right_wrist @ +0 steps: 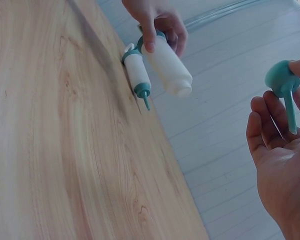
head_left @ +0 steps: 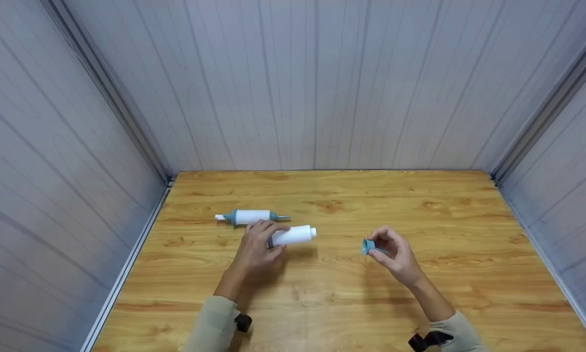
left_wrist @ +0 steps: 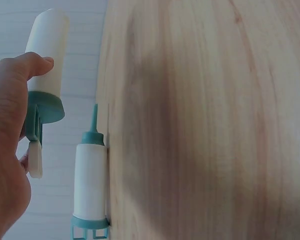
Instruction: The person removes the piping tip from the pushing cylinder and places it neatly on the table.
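My left hand (head_left: 256, 247) grips a white bottle (head_left: 294, 235) by its green-collared end, above the table and tilted on its side. The bottle's bare white neck points right, toward my other hand. In the left wrist view a green slotted holder with a white tip (left_wrist: 35, 159) shows at the gripped end. My right hand (head_left: 394, 254) pinches a green nozzle cap (right_wrist: 283, 82) between thumb and fingers, apart from the bottle. Its wide mouth faces left and its thin spout points back toward the palm.
A second white bottle (head_left: 252, 216) lies on the wooden table (head_left: 332, 195) just behind my left hand, with its green nozzle fitted and pointing right. Pale panel walls (head_left: 317, 88) stand at the back and both sides. Black wrist cameras sit on both sleeves.
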### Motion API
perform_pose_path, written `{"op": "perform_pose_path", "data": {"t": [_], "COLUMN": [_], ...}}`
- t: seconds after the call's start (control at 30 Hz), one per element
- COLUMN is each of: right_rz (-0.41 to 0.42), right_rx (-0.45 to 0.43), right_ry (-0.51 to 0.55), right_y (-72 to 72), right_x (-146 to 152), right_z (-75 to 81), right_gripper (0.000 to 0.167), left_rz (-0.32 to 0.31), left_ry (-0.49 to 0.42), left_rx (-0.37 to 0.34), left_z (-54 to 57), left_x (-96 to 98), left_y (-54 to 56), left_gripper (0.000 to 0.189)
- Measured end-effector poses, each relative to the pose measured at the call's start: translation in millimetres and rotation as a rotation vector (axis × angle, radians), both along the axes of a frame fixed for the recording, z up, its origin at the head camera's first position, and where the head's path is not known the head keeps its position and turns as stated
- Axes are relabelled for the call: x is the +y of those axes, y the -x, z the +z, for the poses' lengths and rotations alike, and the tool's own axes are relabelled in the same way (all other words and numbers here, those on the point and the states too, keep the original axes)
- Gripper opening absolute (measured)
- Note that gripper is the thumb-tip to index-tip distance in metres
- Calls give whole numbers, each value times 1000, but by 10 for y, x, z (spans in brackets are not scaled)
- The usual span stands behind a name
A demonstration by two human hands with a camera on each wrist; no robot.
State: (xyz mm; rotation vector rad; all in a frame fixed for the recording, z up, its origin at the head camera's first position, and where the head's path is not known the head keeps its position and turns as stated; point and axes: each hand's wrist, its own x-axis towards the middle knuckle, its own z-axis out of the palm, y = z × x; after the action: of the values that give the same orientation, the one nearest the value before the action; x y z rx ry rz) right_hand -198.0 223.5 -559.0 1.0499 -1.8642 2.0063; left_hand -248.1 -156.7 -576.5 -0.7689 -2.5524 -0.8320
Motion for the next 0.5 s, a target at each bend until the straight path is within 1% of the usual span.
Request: {"op": "perform_pose_path", "data": {"t": [0.23, 0.33, 0.5], "right_rz": [1, 2, -4], "right_rx": [5, 3, -2], "right_ry": [-2, -2, -8], "right_y": [5, 6, 8], "right_x": [-19, -25, -28], "right_z": [5, 4, -1], "right_gripper": [24, 24, 24], "left_rz": [34, 59, 80], "left_ry": [3, 10, 21], "left_rx": [-83, -123, -182], "left_z": [-106, -142, -191], "left_x": [-52, -64, -102], "left_y": [11, 24, 41], "left_gripper": [36, 36, 36]}}
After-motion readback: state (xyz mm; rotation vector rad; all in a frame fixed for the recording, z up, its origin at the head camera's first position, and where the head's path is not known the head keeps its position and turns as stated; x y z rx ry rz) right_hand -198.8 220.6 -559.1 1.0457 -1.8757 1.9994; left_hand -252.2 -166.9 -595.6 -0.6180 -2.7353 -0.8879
